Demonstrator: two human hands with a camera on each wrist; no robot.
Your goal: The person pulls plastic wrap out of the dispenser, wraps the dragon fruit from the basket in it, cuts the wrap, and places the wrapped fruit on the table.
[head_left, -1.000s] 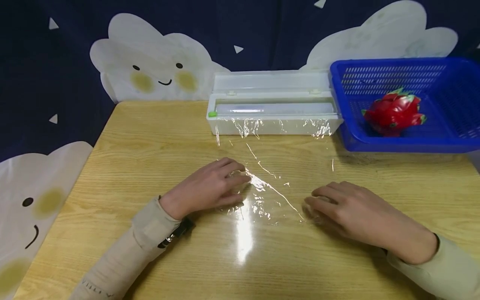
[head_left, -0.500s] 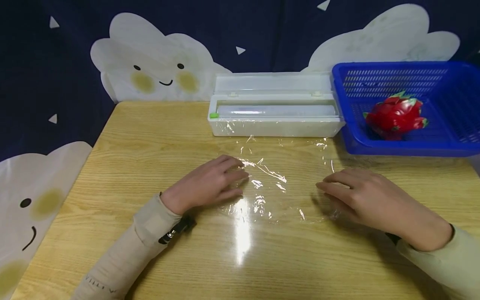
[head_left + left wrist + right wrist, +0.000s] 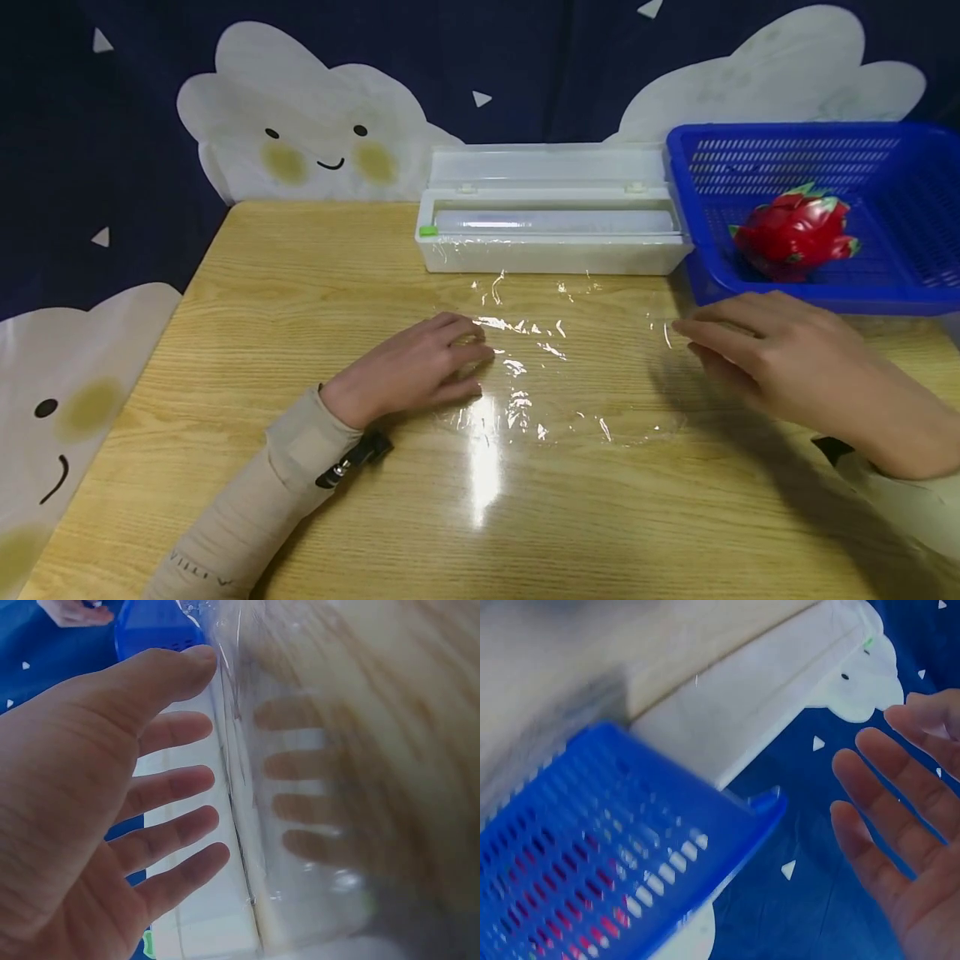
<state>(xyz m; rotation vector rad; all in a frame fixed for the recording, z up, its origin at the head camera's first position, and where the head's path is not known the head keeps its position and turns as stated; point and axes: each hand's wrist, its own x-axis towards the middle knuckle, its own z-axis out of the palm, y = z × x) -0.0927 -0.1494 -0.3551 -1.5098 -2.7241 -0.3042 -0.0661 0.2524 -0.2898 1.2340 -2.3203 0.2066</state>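
Clear cling film [image 3: 558,379] lies spread on the table, running from a white cling film dispenser [image 3: 555,257] whose lid stands up. Inside the dispenser shows the film roll [image 3: 555,221]. My left hand [image 3: 420,367] rests at the film's left side, its fingertips on or just over the film; in the left wrist view the fingers [image 3: 176,780] are spread and hold nothing. My right hand [image 3: 802,375] is off the table at the right, in front of the basket. In the right wrist view its fingers [image 3: 885,787] are loosely extended with nothing in them.
A blue plastic basket [image 3: 817,298] stands right of the dispenser, with a red dragon fruit [image 3: 795,233] in it. A dark blue curtain [image 3: 540,75] with white clouds hangs behind the wooden table [image 3: 315,275].
My right hand has let go of the film's right corner and moved right and up toward the basket. The film has settled flatter on the table. My left hand has hardly moved.
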